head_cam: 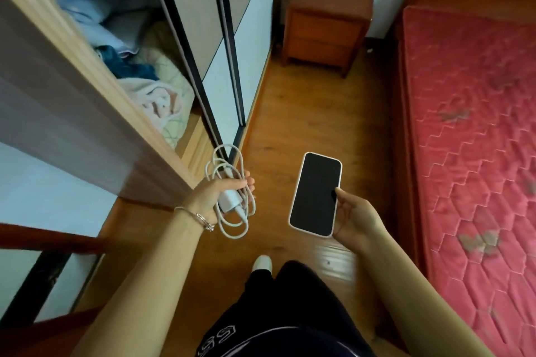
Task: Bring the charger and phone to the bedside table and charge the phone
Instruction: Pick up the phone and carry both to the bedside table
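My left hand (208, 194) grips a white charger (229, 201), a small plug block with its cable coiled in loops that hang above and below my fingers. My right hand (355, 217) holds a phone (316, 193) by its lower right edge; the screen is dark and faces up, in a pale case. Both are held over the wooden floor in front of me. The bedside table (327, 20), reddish-brown wood with drawers, stands far ahead against the wall, between the wardrobe and the bed.
An open wardrobe (95, 90) with sliding doors (232, 46) and heaped clothes runs along the left. A bed with a bare red mattress (475, 130) fills the right. A strip of wooden floor (313, 113) leads between them to the table.
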